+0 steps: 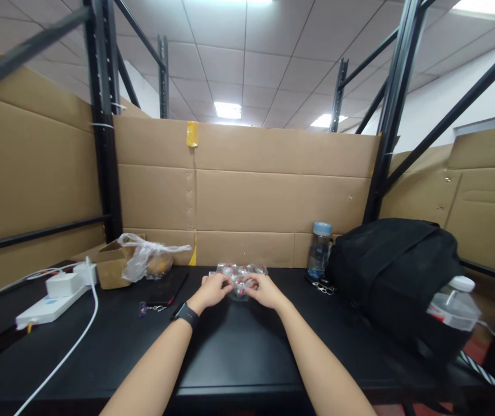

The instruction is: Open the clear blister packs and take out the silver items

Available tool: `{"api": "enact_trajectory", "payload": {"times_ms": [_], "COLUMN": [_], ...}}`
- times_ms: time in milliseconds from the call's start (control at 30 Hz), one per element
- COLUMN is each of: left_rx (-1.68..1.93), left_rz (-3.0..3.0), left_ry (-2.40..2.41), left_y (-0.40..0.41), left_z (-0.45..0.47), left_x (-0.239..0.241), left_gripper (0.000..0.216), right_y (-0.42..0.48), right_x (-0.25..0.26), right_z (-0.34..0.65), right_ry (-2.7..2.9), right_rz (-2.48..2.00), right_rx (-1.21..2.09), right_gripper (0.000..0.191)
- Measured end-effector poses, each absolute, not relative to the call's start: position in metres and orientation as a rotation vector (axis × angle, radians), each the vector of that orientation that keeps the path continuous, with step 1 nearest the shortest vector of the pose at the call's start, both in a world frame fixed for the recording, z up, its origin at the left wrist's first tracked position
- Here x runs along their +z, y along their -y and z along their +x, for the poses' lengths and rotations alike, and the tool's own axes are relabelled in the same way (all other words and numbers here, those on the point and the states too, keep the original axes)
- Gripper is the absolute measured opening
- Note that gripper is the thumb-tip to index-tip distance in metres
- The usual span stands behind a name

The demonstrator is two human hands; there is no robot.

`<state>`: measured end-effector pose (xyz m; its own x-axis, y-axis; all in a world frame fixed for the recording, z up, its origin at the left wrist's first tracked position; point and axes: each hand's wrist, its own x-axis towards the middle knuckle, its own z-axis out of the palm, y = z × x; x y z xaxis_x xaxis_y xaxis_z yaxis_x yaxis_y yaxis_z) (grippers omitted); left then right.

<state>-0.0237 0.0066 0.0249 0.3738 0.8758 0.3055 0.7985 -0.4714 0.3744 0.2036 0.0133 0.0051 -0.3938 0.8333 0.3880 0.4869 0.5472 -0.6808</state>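
Both of my hands meet over a group of small clear plastic packets (247,269) with red and whitish bits inside, too small to make out. My left hand (214,289), with a dark watch (185,315) on its wrist, has its fingers bent together at the left edge of the front clear packet (239,290). From the other side, my right hand (266,290) pinches that packet's right edge with thumb and fingers. The packet lies low over the black table (234,352), in front of the others; whether it touches the surface is hard to see.
On the left are a power strip (52,303) with white cables, a small cardboard box (114,268), a knotted plastic bag (147,260) and a dark flat item (169,292). A water bottle (319,251) and black backpack (395,277) stand right. Cardboard walls (247,199) enclose the table.
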Motion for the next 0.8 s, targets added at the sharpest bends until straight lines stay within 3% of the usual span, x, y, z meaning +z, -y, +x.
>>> {"api": "enact_trajectory", "payload": {"times_ms": [233, 800], "left_rx": [0.702, 0.646], "left_rz": [2.332, 2.315], "left_ry": [-1.531, -1.549], "left_y": [-0.0079, -0.0057], "left_z": [-0.0209, -0.0194], "left_x": [0.0236, 0.0242], "left_gripper": [0.014, 0.008], "right_y": [-0.0147, -0.022], "right_x": [-0.0021, -0.005], "right_z": [0.2022, 0.207], "right_ry": [1.995, 1.934], "right_rz": [-1.092, -1.108], "right_rx": [0.728, 0.747], "right_gripper": [0.056, 0.037]}}
